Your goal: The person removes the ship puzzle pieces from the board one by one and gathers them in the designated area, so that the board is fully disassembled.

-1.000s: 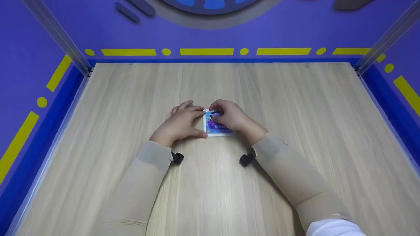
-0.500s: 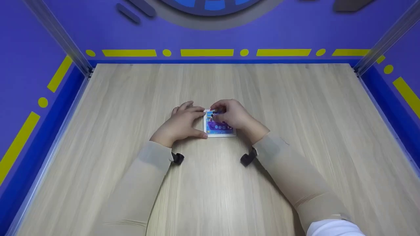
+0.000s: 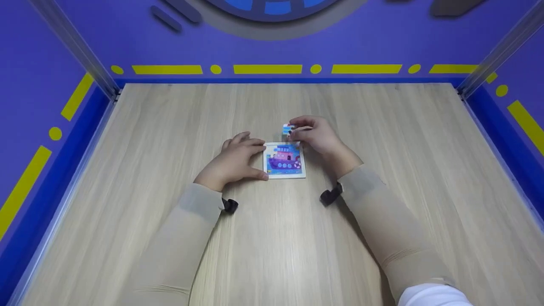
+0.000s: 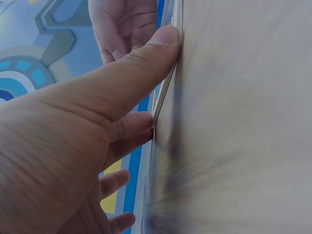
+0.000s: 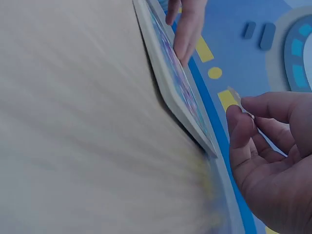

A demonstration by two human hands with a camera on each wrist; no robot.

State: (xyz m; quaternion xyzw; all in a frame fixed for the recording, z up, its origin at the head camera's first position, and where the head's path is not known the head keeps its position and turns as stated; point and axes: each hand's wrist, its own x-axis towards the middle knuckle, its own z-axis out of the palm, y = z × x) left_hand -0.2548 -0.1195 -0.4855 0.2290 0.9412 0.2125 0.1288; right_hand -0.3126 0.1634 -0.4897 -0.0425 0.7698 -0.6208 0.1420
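Observation:
A small square picture puzzle point(image 3: 284, 177) with a white border lies flat on the table; a purple and pink ship is printed on it. A pale patch shows in its upper left corner. Along its left side, my left hand point(image 3: 233, 160) touches the border with straight thumb and forefinger, the other fingers spread. Just beyond the far edge, my right hand point(image 3: 322, 135) pinches a small puzzle piece point(image 3: 286, 128) between thumb and fingertips, raised off the puzzle. The right wrist view shows this thin piece point(image 5: 235, 94) nearly edge-on. Fingers partly cover its printed face in the head view.
Light wood-grain tabletop point(image 3: 170, 127) surrounds the puzzle. Purple-blue panels point(image 3: 272, 51) with yellow dashes stand along the back and both sides, joined by metal corner posts point(image 3: 78, 46). A black wrist mount point(image 3: 230, 206) sits on the left wrist, another point(image 3: 330, 195) on the right.
My right hand has lifted the piece off the puzzle's upper left and moved away and to the right, uncovering the ship picture. My left hand stays in place.

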